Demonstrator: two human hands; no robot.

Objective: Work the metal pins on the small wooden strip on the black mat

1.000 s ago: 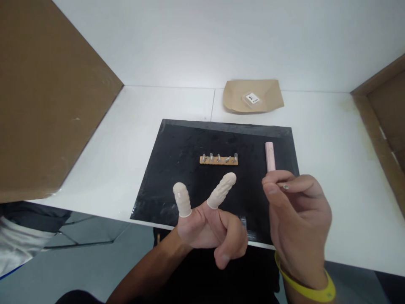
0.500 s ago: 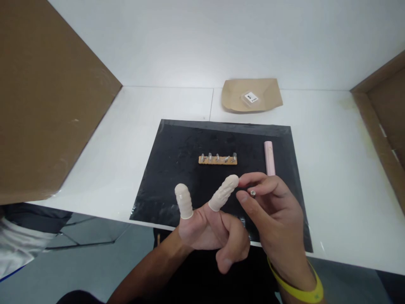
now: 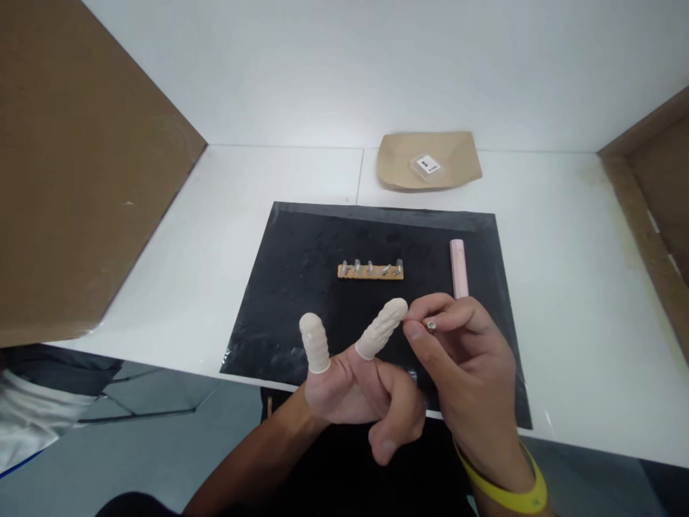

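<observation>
The left hand point(image 3: 358, 391) is raised over the near edge of a black mat point(image 3: 301, 287), thumb and forefinger stretched out and each capped with a pale ribbed finger cot point(image 3: 382, 329), while its other fingers curl loosely into the palm; it grips nothing. The right hand point(image 3: 468, 373), with a yellow wristband point(image 3: 506, 488) at the wrist, pinches a small metal piece point(image 3: 431, 324) between thumb and forefinger, just beside the covered left forefinger tip; whether the two touch cannot be made out, and the piece is too small to identify beyond a rounded, silvery end. Farther back on the mat lies a short tan strip point(image 3: 370, 271) carrying a row of small metal parts, too blurred to count surely. A pink cylinder point(image 3: 458, 268) lies to its right on the mat, its near end hidden behind the right hand's fingers. On the white table point(image 3: 215, 237) beyond sits a brown paper tray point(image 3: 429, 161) holding a small clear packet with a label, unreadable. Cardboard panels point(image 3: 80, 165) flank both sides, cut off by the frame.
</observation>
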